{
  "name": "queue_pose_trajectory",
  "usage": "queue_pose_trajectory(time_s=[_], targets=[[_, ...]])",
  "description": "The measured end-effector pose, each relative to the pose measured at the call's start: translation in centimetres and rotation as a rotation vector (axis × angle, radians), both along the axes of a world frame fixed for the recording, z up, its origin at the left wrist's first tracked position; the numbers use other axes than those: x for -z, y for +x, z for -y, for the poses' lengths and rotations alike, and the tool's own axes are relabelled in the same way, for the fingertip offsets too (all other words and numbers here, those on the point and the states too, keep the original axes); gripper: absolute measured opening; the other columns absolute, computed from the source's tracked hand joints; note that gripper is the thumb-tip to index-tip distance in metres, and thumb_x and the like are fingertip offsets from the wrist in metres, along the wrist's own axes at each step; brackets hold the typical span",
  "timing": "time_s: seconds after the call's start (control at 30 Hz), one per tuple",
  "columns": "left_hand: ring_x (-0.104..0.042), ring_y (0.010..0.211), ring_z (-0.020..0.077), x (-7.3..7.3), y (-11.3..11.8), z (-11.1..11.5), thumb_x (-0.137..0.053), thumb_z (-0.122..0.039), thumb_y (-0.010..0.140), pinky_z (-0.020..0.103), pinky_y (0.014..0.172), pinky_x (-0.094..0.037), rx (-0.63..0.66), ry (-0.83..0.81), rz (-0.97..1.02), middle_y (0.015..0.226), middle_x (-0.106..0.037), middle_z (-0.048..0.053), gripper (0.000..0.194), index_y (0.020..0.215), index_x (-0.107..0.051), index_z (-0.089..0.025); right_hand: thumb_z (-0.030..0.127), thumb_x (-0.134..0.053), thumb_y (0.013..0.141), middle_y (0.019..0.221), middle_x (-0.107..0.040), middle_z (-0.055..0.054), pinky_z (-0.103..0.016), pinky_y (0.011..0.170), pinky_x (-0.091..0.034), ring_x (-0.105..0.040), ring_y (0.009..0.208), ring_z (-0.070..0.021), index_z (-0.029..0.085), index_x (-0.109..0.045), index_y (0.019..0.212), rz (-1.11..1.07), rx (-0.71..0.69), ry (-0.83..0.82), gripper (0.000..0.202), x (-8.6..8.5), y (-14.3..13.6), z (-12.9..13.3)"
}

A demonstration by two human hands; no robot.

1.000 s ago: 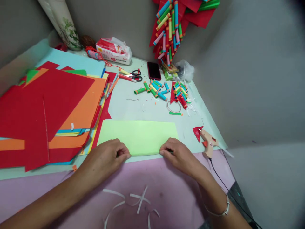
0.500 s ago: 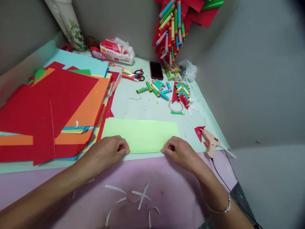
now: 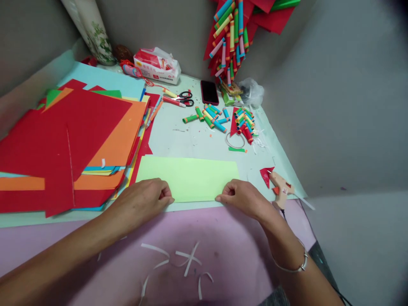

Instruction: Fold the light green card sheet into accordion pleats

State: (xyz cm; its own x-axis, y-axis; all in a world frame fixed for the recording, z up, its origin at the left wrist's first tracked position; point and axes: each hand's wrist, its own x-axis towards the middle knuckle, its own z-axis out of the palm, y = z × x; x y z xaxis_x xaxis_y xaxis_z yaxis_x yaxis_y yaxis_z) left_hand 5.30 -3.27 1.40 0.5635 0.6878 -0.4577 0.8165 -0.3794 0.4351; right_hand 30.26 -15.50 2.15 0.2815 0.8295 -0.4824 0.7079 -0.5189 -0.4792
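A light green sheet of paper [image 3: 194, 176] lies flat near the table's front edge, its long side facing me. My left hand [image 3: 149, 195] is closed at the left part of its near edge, thumb and fingers pinched on the paper. Toward the other end of that edge, my right hand [image 3: 239, 196] pinches the sheet in the same way. A bracelet circles my right wrist. The fingertips partly hide the corners of the near edge.
Stacked coloured paper [image 3: 89, 127] fills the left side. A glue gun [image 3: 282, 187] lies at right. Behind the sheet are rolled paper tubes [image 3: 212, 117], scissors [image 3: 185, 98], a phone [image 3: 209, 92] and a tissue pack [image 3: 157, 66]. White paper strips [image 3: 189, 258] lie in front, below the table edge.
The whole view has shifted slightly, so things sit a little higher in the picture. Both hands keep their pinch on the green paper in nearly the same place.
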Motion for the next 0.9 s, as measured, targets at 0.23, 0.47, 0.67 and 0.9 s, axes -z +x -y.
queue_pose_trajectory(time_s=[0.23, 0.47, 0.67, 0.9], targets=[[-0.066, 0.074, 0.0228, 0.2, 0.1, -0.1, -0.054, -0.039, 0.078, 0.03, 0.057, -0.038, 0.004, 0.001, 0.005, 0.08, -0.073, 0.002, 0.019, 0.075, -0.068, -0.026, 0.039, -0.067, 0.077, 0.062, -0.054, 0.003, -0.026, 0.05, -0.029, -0.039, 0.055, -0.0106, 0.021, -0.052, 0.062, -0.014, -0.024, 0.017, 0.028, -0.2, 0.1, 0.2], [-0.065, 0.071, 0.0228, 0.6, 0.0, -0.2, -0.055, -0.04, 0.076, 0.03, 0.055, -0.036, -0.011, 0.004, 0.025, 0.076, -0.072, 0.002, 0.019, 0.073, -0.068, -0.026, 0.031, -0.064, 0.08, 0.067, -0.058, 0.001, -0.026, 0.051, -0.031, -0.046, 0.058, -0.0115, 0.021, -0.061, 0.069, -0.005, -0.098, 0.109, 0.015, 0.0, 0.4, 0.6], [-0.065, 0.075, 0.0244, 0.3, 0.2, -0.3, -0.053, -0.041, 0.078, 0.032, 0.059, -0.039, 0.01, -0.021, -0.005, 0.079, -0.073, 0.002, 0.02, 0.076, -0.068, -0.027, 0.028, -0.063, 0.083, 0.08, -0.064, -0.001, -0.027, 0.058, -0.04, -0.055, 0.066, -0.0137, 0.021, -0.067, 0.078, 0.012, -0.177, 0.166, 0.009, 0.2, 1.6, 1.6], [-0.064, 0.067, 0.0224, 0.6, -0.2, -0.4, -0.055, -0.04, 0.076, 0.031, 0.056, -0.037, 0.015, 0.003, 0.057, 0.073, -0.072, 0.002, 0.02, 0.073, -0.069, -0.027, 0.022, -0.06, 0.088, 0.086, -0.065, 0.0, -0.029, 0.072, -0.046, -0.06, 0.08, -0.0152, 0.023, -0.067, 0.082, -0.018, -0.192, 0.255, 0.01, 1.1, 2.8, 3.0]])
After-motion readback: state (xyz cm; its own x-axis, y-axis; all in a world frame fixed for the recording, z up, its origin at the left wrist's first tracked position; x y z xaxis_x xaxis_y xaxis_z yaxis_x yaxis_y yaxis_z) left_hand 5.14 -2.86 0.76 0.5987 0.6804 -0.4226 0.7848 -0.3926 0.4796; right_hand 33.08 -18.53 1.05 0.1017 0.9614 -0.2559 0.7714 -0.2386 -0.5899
